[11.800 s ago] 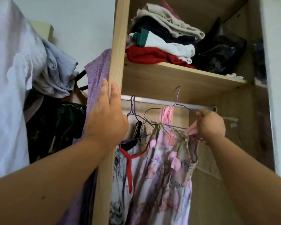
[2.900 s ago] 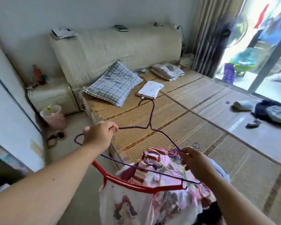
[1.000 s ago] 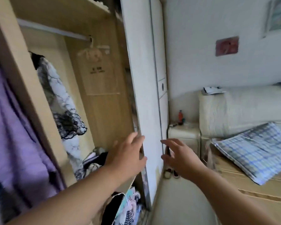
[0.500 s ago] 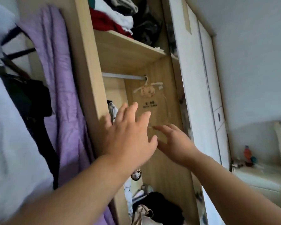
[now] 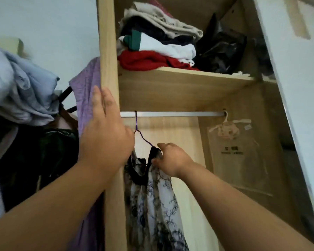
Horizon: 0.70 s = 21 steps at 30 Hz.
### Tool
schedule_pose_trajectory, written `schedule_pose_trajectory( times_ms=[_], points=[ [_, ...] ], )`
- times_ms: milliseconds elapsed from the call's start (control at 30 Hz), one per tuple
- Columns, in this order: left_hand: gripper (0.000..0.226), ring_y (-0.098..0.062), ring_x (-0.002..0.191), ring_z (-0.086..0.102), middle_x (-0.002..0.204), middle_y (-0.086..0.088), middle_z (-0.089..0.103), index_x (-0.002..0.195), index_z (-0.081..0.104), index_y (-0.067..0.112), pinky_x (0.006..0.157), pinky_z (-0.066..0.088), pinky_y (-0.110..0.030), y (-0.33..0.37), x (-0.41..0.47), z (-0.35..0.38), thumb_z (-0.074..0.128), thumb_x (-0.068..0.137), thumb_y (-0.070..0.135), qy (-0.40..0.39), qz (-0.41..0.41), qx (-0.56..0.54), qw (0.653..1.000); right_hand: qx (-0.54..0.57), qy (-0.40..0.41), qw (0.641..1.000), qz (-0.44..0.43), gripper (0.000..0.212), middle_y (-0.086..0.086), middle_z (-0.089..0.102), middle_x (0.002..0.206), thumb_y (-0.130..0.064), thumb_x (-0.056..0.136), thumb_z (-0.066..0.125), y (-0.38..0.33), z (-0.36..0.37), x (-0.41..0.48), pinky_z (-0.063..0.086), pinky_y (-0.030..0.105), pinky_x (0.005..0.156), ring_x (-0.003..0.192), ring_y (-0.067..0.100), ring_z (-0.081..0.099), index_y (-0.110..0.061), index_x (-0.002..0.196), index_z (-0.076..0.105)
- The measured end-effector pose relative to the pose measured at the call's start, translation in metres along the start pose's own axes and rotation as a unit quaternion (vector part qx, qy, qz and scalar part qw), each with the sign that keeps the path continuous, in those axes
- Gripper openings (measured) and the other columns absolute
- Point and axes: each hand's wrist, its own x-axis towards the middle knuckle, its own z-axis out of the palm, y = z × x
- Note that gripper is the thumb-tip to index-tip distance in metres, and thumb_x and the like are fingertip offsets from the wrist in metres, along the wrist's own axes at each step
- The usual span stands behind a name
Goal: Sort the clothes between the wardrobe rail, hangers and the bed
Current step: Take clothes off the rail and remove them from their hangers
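Under the wooden shelf (image 5: 179, 84), toward nine o'clock along the metal rail (image 5: 170, 114), a thin purple wire hanger (image 5: 143, 138) is hanging by its hook, its stem running straight down and one arm sloping toward four o'clock. From it a dress (image 5: 152, 196) is hanging with its long axis vertical, neckline up at twelve and hem running out of view at six; the fabric is looking sheer and white, covered with dark lacy scrollwork and edged in black at the neck. The rail itself is running level from nine to three o'clock. The left hand (image 5: 105, 134) is reaching up with its arm rising from seven o'clock, fingers straight and together, lying flat against the front edge of the pale wood panel (image 5: 107, 42). The right hand (image 5: 170, 160), its arm coming up from five o'clock, is pinching the black shoulder of the dress where it is sitting on the hanger's arm, fingers curled. At three o'clock on the rail a clear plastic bag (image 5: 230, 142) is hanging. Folded clothes (image 5: 158, 44), red, white, dark and grey, are lying stacked on the shelf beside a crumpled black bag (image 5: 221, 51). A purple garment (image 5: 87, 91) is hanging just left of the panel.
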Motion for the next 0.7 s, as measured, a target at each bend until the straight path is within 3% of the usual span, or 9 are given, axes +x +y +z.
schedule_pose_trajectory(
  times_ms=[100, 233, 333, 400, 500, 600, 700],
  points=[
    [0.084, -0.041, 0.121, 0.049, 0.152, -0.021, 0.024, 0.149, 0.014, 0.003, 0.071, 0.051, -0.043, 0.002, -0.001, 0.008, 0.057, 0.077, 0.010, 0.045, -0.019, 0.031, 0.998, 0.002, -0.028, 1.000, -0.003, 0.030, 0.015, 0.054, 0.115, -0.025, 0.091, 0.051, 0.001, 0.014, 0.036, 0.039, 0.030, 0.074, 0.106, 0.032, 0.054, -0.006, 0.114, 0.049],
    [0.081, -0.043, 0.109, 0.058, 0.142, -0.025, 0.040, 0.144, 0.029, -0.002, 0.061, 0.050, -0.040, 0.003, -0.002, 0.012, 0.063, 0.070, 0.004, 0.074, -0.021, 0.060, 0.995, -0.045, -0.091, 0.995, 0.017, 0.026, 0.015, 0.057, 0.120, -0.003, 0.089, 0.047, 0.003, 0.030, 0.067, 0.044, 0.030, 0.080, 0.111, 0.029, 0.056, -0.003, 0.115, 0.051],
    [0.082, -0.038, 0.117, 0.051, 0.152, -0.014, 0.028, 0.150, 0.017, 0.009, 0.074, 0.048, -0.042, 0.007, -0.002, 0.011, 0.057, 0.078, 0.010, 0.066, -0.050, 0.060, 0.995, -0.026, -0.103, 0.994, 0.018, 0.012, 0.011, 0.059, 0.103, -0.005, 0.089, 0.050, 0.010, 0.035, 0.079, 0.045, 0.030, 0.081, 0.110, 0.029, 0.058, -0.009, 0.100, 0.050],
    [0.084, -0.035, 0.121, 0.047, 0.155, -0.007, 0.021, 0.152, 0.008, 0.016, 0.077, 0.046, -0.041, 0.009, -0.003, 0.010, 0.053, 0.082, 0.014, 0.066, -0.054, 0.063, 0.994, 0.017, -0.074, 0.997, 0.019, 0.003, 0.012, 0.060, 0.107, -0.013, 0.092, 0.049, 0.014, 0.034, 0.085, 0.043, 0.030, 0.075, 0.106, 0.030, 0.058, -0.011, 0.094, 0.049],
    [0.085, -0.032, 0.124, 0.044, 0.155, -0.005, 0.019, 0.152, 0.003, 0.018, 0.078, 0.046, -0.039, 0.011, -0.002, 0.007, 0.052, 0.083, 0.016, 0.061, -0.057, 0.069, 0.994, 0.057, -0.017, 0.998, 0.025, 0.013, 0.013, 0.062, 0.108, -0.016, 0.094, 0.045, 0.016, 0.027, 0.093, 0.038, 0.028, 0.069, 0.098, 0.029, 0.059, -0.012, 0.083, 0.046],
    [0.084, -0.030, 0.126, 0.041, 0.155, -0.003, 0.017, 0.151, 0.001, 0.020, 0.081, 0.046, -0.039, 0.013, -0.002, 0.006, 0.051, 0.084, 0.019, 0.050, -0.077, 0.071, 0.993, 0.055, 0.022, 0.998, 0.023, 0.005, 0.012, 0.064, 0.106, -0.012, 0.094, 0.045, 0.021, 0.017, 0.098, 0.037, 0.027, 0.067, 0.087, 0.029, 0.055, -0.012, 0.091, 0.050],
    [0.084, -0.030, 0.126, 0.042, 0.155, -0.002, 0.018, 0.151, 0.002, 0.022, 0.081, 0.046, -0.039, 0.013, -0.001, 0.006, 0.052, 0.084, 0.021, 0.048, -0.083, 0.068, 0.993, 0.058, 0.047, 0.997, 0.018, 0.012, 0.012, 0.064, 0.108, -0.015, 0.094, 0.044, 0.029, 0.006, 0.100, 0.037, 0.028, 0.068, 0.097, 0.030, 0.057, -0.010, 0.100, 0.053]
  ],
)
